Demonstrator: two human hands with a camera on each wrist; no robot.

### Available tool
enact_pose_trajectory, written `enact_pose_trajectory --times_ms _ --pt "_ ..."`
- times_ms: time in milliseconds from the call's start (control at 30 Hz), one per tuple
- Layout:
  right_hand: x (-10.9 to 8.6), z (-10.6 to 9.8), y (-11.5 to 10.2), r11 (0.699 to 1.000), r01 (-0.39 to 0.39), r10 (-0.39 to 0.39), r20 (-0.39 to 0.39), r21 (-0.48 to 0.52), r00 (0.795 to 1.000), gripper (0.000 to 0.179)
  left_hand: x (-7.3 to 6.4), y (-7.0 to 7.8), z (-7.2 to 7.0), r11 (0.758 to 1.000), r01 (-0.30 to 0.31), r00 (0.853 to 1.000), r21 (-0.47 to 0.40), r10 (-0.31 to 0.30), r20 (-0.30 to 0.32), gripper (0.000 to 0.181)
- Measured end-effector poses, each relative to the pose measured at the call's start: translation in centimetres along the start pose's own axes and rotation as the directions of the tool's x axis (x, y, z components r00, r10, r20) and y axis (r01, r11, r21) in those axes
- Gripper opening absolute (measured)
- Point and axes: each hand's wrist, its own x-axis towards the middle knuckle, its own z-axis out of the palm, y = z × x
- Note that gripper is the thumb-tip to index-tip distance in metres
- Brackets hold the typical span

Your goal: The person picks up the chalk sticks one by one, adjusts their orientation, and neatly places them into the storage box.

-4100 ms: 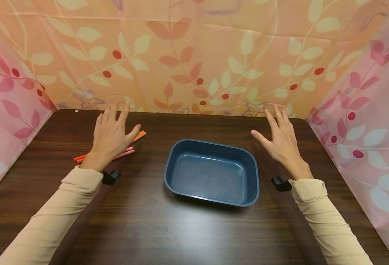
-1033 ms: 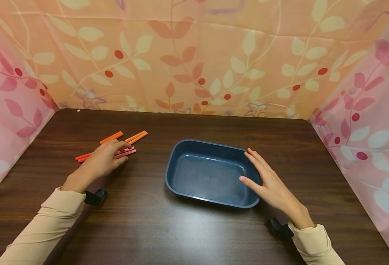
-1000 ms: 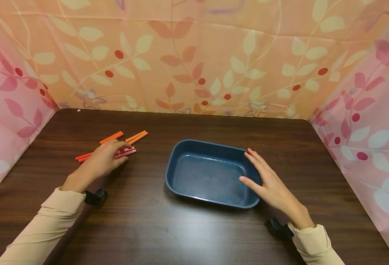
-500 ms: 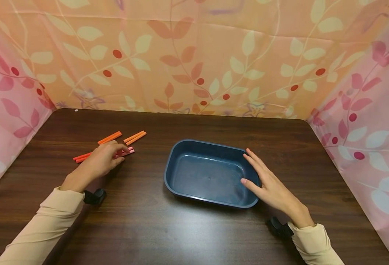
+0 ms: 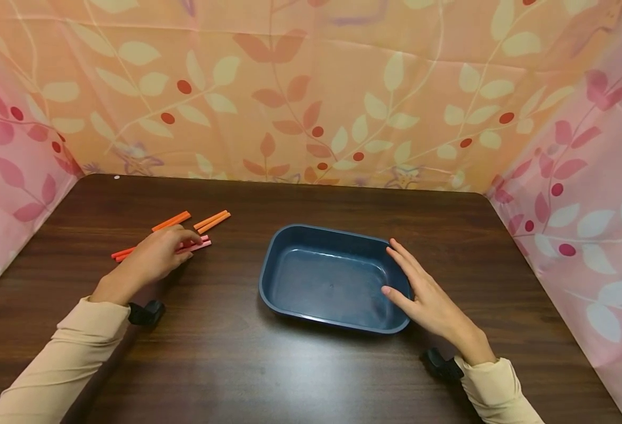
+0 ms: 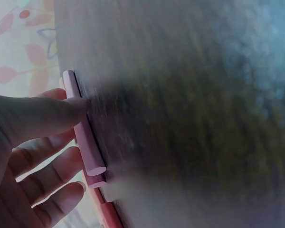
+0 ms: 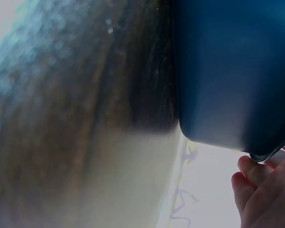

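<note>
At the left of the table my left hand (image 5: 152, 256) reaches over a pair of pink sticks (image 5: 203, 244). In the left wrist view, its thumb lies along the near side of a pink stick (image 6: 89, 147), with curled fingers behind, pinching the pair. A blue rectangular plastic tub (image 5: 318, 320) stands mid-table with nothing in it. My right hand (image 5: 435, 303) rests at the tub's right side, thumb over the inside, straight fingers along the rim. Its fingertips meet the tub's corner in the right wrist view, where the tub's outer wall (image 7: 218, 71) fills the upper right.
Red sticks (image 5: 122, 254) lie partly hidden by my left hand. Behind it are dark orange sticks (image 5: 171, 221) and a pair of light orange sticks (image 5: 212, 221). Flowered cloth (image 5: 300, 88) rises at the back and both sides of the brown wooden table (image 5: 210, 365).
From raised and spread over the table, my left hand has come down onto the pink sticks and my right hand onto the tub's right rim. Over the last second both stay nearly still.
</note>
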Motion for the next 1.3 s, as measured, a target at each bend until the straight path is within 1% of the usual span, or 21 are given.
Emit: enact_pose_trajectory --times_ms 267,467,633,800,933,1300 --pt "0.0 0.1 0.0 1.000 -0.004 0.004 -0.003 0.001 1.000 0.075 0.3 0.0 -0.1 1.000 0.018 0.999 0.002 -0.018 0.046 0.031" --pt "-0.1 0.2 -0.1 1.000 -0.012 0.012 0.002 0.004 1.000 0.074 0.2 0.1 -0.1 1.000 0.018 0.999 -0.005 -0.018 0.048 0.029" --pt "-0.1 0.2 -0.1 1.000 -0.014 0.014 -0.001 0.006 1.000 0.074 0.1 0.3 0.0 0.999 0.005 1.000 -0.038 -0.004 0.025 0.028" --pt "0.0 0.2 -0.3 1.000 -0.030 0.030 -0.002 0.008 1.000 0.075 0.1 0.6 -0.1 0.997 -0.051 0.998 -0.058 0.049 -0.027 0.023" --pt "0.0 0.1 -0.4 0.999 -0.035 0.035 0.001 0.007 0.999 0.077 0.2 0.9 -0.3 0.994 -0.079 0.995 -0.078 0.073 -0.066 0.020" --pt "0.0 0.1 -0.3 1.000 -0.030 0.030 -0.001 0.008 1.000 0.078 0.4 2.2 -0.9 0.986 -0.083 0.994 -0.145 0.072 -0.078 0.025"
